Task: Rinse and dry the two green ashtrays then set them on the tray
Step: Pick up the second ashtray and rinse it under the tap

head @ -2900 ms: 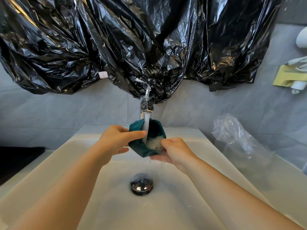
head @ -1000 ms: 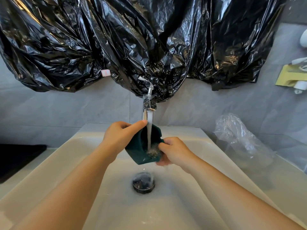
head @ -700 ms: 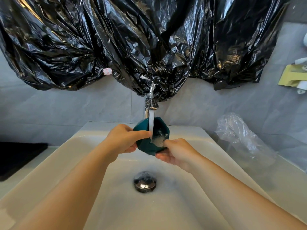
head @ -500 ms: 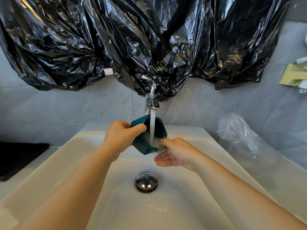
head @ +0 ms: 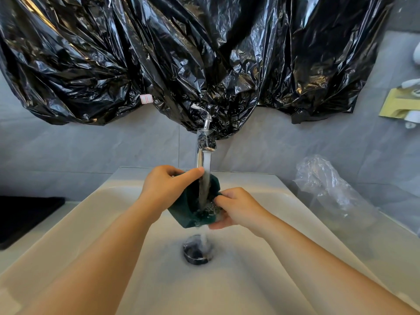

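A dark green ashtray [head: 185, 211] is tilted under the running faucet [head: 203, 142], over the white sink [head: 91, 223]. My left hand [head: 166, 187] grips its upper left rim, thumb along the top edge. My right hand [head: 236, 208] holds its lower right side, fingers underneath and thumb at the rim. Water pours into the bowl of the ashtray and spills from its bottom edge toward the drain [head: 197, 250]. Only one ashtray shows. No tray can be clearly made out.
Black plastic sheeting [head: 181, 60] hangs over the wall above the faucet. A crumpled clear plastic bag [head: 327, 187] lies on the counter to the right. A black mat or surface [head: 25, 214] sits at the left. Yellow and white items [head: 402, 103] hang at the far right.
The ashtray has been tipped and turned under the stream, dropping lower with its opening facing right. My right hand closed back onto its lower edge after opening briefly.
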